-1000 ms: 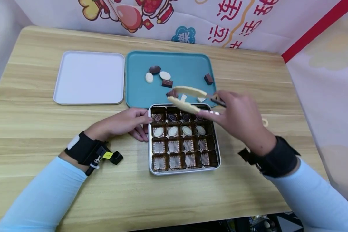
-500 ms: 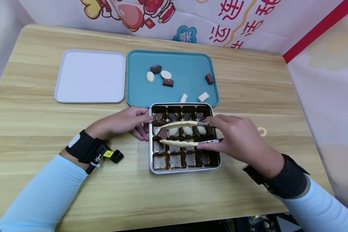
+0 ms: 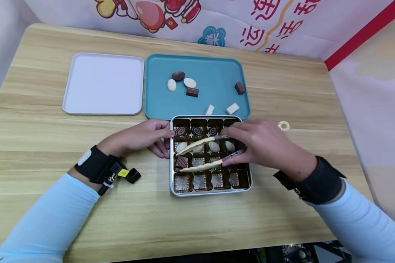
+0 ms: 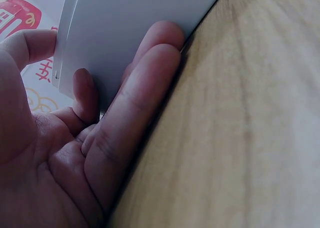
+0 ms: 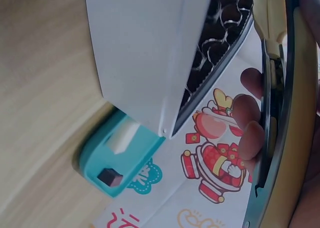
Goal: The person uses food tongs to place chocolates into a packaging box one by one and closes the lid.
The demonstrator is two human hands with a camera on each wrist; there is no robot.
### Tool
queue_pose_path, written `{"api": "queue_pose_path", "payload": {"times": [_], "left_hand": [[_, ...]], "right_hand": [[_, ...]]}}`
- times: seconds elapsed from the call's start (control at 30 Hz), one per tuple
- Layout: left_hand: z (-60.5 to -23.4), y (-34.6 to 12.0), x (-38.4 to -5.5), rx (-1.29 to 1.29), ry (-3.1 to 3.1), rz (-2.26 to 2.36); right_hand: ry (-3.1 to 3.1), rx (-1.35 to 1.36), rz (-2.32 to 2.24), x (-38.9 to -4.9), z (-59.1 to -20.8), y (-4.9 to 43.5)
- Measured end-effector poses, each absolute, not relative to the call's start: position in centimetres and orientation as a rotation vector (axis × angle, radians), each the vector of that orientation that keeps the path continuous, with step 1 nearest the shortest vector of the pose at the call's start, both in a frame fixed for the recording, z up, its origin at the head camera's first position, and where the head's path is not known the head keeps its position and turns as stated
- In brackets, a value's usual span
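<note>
My right hand [image 3: 258, 144] grips a pair of tongs [image 3: 200, 167] with cream-coloured tips, reaching leftward across the metal chocolate box [image 3: 210, 194]. The tips stand apart on either side of a ridged brown chocolate [image 3: 181, 162], which sits in the leftmost compartment of the third row. Above it are a row of white oval chocolates [image 3: 214, 147] and a back row of round swirled dark ones [image 3: 197, 131], partly hidden by the hand. At the box's left side, my left hand [image 3: 151, 137] holds it, thumb at the rim and fingers [image 4: 132, 103] against the wall.
Behind the box lies a teal tray [image 3: 217, 69] with several loose chocolates, among them a dark oval [image 3: 178, 76] and a white block [image 3: 232, 108]. A white tray [image 3: 103, 84] is to its left. A printed cloth [image 3: 240, 22] borders the table's back.
The ridged chocolate has moved with the tongs from over the teal tray's front edge down into the box's third row. The tong tips have spread wider. My left hand stays at the box.
</note>
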State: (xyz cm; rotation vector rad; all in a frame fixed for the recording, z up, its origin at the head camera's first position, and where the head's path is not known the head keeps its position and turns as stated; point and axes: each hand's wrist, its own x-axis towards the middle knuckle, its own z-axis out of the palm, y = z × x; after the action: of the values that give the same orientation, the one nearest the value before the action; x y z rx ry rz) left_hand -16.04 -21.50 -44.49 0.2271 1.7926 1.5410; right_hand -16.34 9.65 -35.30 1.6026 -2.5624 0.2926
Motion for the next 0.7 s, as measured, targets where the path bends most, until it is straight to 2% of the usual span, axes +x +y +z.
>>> {"api": "queue_pose_path", "payload": {"times": [0.7], "left_hand": [[-44.5,-21.5,-16.1,0.228,1.791,1.540]], "right_hand": [[-2.543,1.680,0.207,-16.5,-33.7,9.2]]}}
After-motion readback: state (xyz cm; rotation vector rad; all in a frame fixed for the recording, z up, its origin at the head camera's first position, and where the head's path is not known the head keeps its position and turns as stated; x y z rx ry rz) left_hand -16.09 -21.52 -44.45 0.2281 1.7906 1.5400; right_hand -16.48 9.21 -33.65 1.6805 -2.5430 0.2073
